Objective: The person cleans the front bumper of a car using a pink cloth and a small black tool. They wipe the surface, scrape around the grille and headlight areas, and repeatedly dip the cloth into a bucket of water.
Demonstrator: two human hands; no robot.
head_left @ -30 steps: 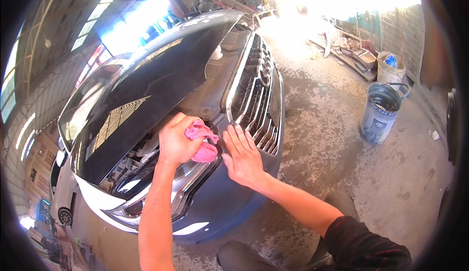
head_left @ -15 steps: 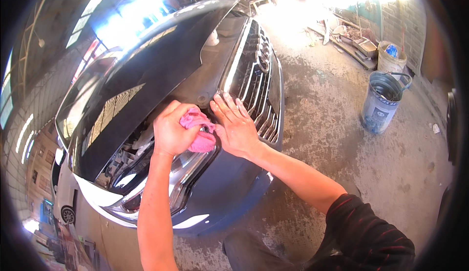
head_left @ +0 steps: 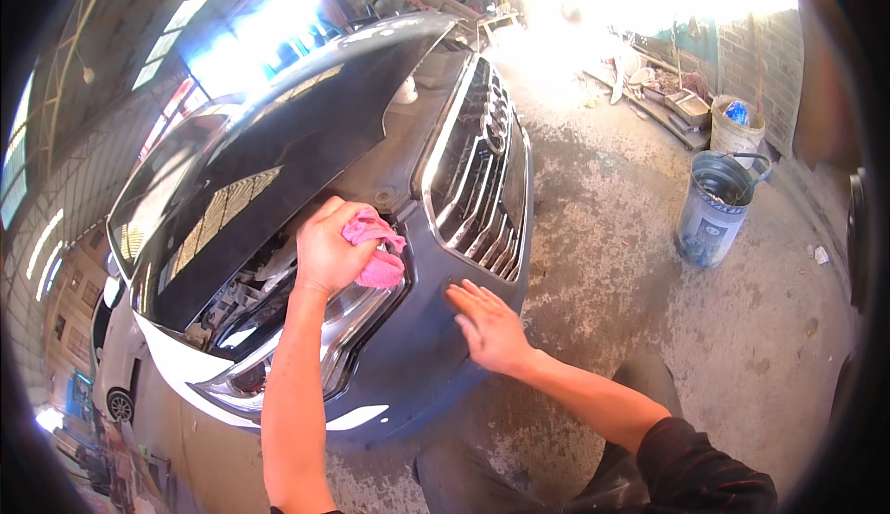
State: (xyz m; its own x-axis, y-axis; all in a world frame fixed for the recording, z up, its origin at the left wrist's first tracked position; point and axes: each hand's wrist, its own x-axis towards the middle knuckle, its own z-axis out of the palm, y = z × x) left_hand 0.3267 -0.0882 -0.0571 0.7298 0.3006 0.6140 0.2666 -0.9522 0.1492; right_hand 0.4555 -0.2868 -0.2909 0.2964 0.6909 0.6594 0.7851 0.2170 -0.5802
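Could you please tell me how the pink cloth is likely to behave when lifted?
The pink cloth is probably floppy, since it bunches into folds in the left hand. It is likely light, as that one hand holds it. It seems unlikely to roll, given its crumpled shape.

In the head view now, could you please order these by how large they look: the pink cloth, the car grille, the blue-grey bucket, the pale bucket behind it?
1. Car grille
2. Blue-grey bucket
3. Pink cloth and pale bucket: too alike to rank; the pale bucket is partly hidden.
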